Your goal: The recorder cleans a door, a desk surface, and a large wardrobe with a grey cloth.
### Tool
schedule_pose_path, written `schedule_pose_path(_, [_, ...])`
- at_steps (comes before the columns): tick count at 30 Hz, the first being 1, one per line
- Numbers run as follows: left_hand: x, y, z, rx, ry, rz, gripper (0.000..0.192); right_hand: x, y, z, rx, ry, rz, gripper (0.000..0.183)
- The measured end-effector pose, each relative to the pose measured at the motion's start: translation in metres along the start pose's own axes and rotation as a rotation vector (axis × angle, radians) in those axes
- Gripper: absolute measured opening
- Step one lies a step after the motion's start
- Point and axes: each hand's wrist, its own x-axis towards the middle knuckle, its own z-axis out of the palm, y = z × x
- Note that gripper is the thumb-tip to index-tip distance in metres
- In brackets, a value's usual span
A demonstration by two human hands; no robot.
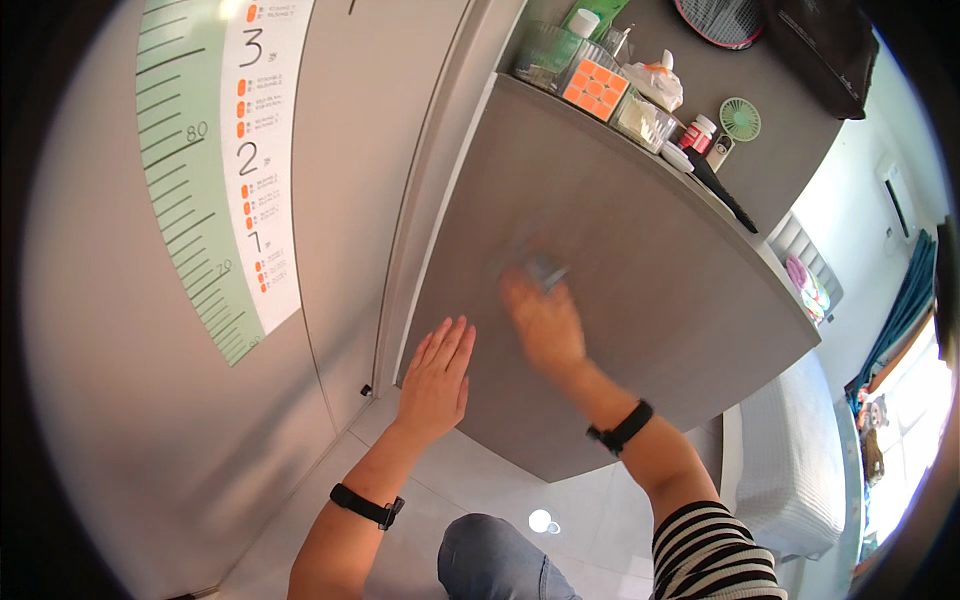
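Note:
My right hand is against the grey side panel of a cabinet, blurred by motion. At its fingertips is a small blue-grey object, perhaps a cloth; the blur hides its exact kind. Lower left of it, my left hand is held flat with fingers extended, at the panel's left edge, holding nothing. Whether its palm touches the panel cannot be told. Black bands circle both wrists.
On the cabinet top stand an orange-faced puzzle cube, clear bins, a red-and-white bottle, a small green fan and a racket. A height chart hangs left. A bed stands right.

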Motion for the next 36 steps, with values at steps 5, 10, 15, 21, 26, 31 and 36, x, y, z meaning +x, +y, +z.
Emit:
schedule_pose_path(5, [-0.013, -0.006, 0.009, 0.017, -0.043, -0.033, 0.068, -0.05, 0.016, 0.035, -0.013, 0.201, -0.243, 0.064])
schedule_pose_path(10, [0.013, 0.004, 0.016, -0.011, 0.045, -0.055, 0.07, -0.007, 0.04, -0.025, 0.005, 0.563, -0.001, 0.059])
schedule_pose_path(15, [0.057, 0.026, 0.001, -0.141, 0.131, 0.065, 0.081, -0.063, 0.032, 0.039, -0.024, 0.524, -0.139, 0.057])
schedule_pose_path(21, [0.108, 0.052, 0.018, -0.086, 0.111, -0.051, 0.093, -0.079, 0.044, 0.037, 0.035, 0.508, -0.155, 0.053])
schedule_pose_path(26, [0.107, 0.054, 0.026, -0.105, 0.088, -0.096, 0.095, -0.082, 0.047, 0.028, 0.058, 0.522, -0.155, 0.053])
schedule_pose_path(31, [0.109, 0.057, 0.026, -0.096, 0.083, -0.109, 0.097, -0.082, 0.048, 0.031, 0.061, 0.537, -0.156, 0.053])
schedule_pose_path(36, [0.109, 0.059, 0.027, -0.116, 0.115, -0.099, 0.096, -0.082, 0.045, 0.033, 0.067, 0.555, -0.152, 0.053])
